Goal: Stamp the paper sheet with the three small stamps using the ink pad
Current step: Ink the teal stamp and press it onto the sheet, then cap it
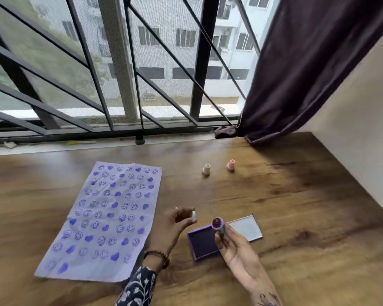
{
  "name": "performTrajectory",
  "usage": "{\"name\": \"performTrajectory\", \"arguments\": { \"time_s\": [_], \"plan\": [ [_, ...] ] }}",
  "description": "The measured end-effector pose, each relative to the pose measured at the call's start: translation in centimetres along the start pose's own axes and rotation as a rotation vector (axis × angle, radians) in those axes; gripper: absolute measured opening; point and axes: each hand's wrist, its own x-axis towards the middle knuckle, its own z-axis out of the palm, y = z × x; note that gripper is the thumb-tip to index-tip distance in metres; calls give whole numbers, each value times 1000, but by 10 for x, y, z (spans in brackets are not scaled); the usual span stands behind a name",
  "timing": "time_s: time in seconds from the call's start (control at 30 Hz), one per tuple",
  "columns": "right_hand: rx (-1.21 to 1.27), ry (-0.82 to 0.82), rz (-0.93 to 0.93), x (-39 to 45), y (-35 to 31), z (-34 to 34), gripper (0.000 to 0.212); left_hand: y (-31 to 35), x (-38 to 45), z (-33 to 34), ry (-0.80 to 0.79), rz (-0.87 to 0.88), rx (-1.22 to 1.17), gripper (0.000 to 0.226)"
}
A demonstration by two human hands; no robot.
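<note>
Right fingers (222, 236) clamp stamp (217, 225) over ink pad (205, 242) | left fingers (186, 214) pinch cap (193, 214)

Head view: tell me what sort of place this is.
Probably a room in a flat, at a wooden table pushed against a barred, screened window. A dark curtain hangs at the right, and apartment blocks stand outside, seemingly seen from an upper floor.
</note>
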Motion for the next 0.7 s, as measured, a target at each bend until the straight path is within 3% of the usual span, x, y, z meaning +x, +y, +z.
{"name": "performTrajectory", "arguments": {
  "time_s": [0.1,0.17,0.27,0.33,0.43,0.57,0.7],
  "plan": [
    [-159,2,-9,-11,-2,-3,16,-13,-9,1,-5,43,233,19],
    [-585,55,-95,-19,-10,7,15,-18,-15,2,7,68,317,17],
    [-1348,193,-384,-39,-30,37,11,-17,-17,3,6,70,319,18],
    [-1604,265,-630,-51,-38,56,7,-15,-18,4,4,57,300,21],
    [-1720,341,-795,-48,-27,61,7,-16,-19,5,3,43,277,21],
    [-2002,350,-551,-19,26,31,17,-20,-20,4,-9,34,275,8],
    [-1989,390,-634,-5,35,16,14,-13,-22,-2,-64,10,251,13]
  ]
}}
